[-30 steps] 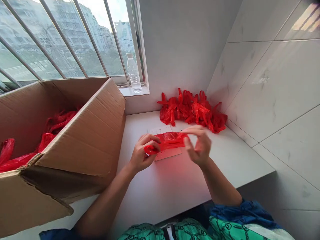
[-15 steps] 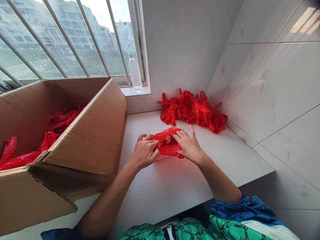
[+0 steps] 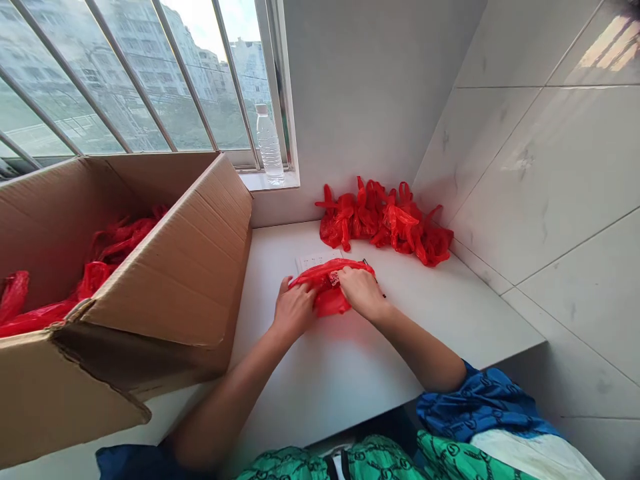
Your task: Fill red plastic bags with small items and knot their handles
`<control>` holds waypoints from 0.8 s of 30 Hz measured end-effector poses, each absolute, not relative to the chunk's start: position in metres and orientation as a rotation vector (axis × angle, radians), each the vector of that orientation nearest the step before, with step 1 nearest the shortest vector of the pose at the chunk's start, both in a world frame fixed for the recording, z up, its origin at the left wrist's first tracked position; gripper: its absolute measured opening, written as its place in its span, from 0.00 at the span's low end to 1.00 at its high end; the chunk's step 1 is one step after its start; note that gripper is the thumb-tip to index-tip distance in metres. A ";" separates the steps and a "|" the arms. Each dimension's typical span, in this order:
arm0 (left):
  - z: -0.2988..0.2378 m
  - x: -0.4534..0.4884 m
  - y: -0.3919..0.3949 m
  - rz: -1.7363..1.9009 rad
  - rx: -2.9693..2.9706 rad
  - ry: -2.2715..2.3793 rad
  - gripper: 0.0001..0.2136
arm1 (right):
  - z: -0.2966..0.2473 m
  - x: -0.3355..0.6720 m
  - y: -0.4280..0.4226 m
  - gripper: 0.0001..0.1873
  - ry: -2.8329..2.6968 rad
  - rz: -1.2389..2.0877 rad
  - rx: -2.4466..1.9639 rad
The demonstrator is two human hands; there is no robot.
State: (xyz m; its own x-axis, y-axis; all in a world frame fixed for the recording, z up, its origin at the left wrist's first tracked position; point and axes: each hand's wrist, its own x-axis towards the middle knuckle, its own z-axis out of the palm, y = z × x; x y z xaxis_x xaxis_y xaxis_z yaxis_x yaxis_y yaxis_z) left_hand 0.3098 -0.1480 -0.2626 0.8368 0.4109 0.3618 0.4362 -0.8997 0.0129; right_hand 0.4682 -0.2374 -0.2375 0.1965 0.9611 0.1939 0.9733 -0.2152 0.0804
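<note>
A red plastic bag (image 3: 331, 305) lies on the white table between my hands, its mouth spread apart. My left hand (image 3: 295, 310) grips the bag's left side, with the fingertips partly tucked under the red film. My right hand (image 3: 364, 291) is closed at the right side of the mouth, its fingers bent into the bag. Beside those fingers, a dark item with a pale pattern (image 3: 335, 278) shows inside the opening; its kind I cannot make out. Behind the bag lies a white paper (image 3: 316, 259), and a thin dark pen-like object (image 3: 366, 263) pokes out past my right hand.
Several knotted red plastic bags (image 3: 385, 223) sit in a row against the wall. On the left stands a large open cardboard box (image 3: 175, 267) with more red bags (image 3: 95, 273) inside. A clear water bottle (image 3: 270, 148) is on the sill by the barred window.
My right hand has gone from spread fingers to closed, moving left over the bag's mouth. My left hand has turned and its fingers have slid into the bag's edge. The bag is more bunched.
</note>
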 end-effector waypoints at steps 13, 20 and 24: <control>-0.272 0.312 -0.131 -0.687 -3.020 -0.587 0.18 | -0.262 0.511 -0.220 0.10 -1.768 -0.251 -2.230; -0.286 0.317 -0.122 -0.610 -2.900 -0.946 0.18 | -0.268 0.507 -0.223 0.12 -1.892 0.120 -2.063; -0.287 0.315 -0.125 -0.665 -2.890 -0.926 0.17 | -0.262 0.514 -0.232 0.09 -1.785 0.089 -2.159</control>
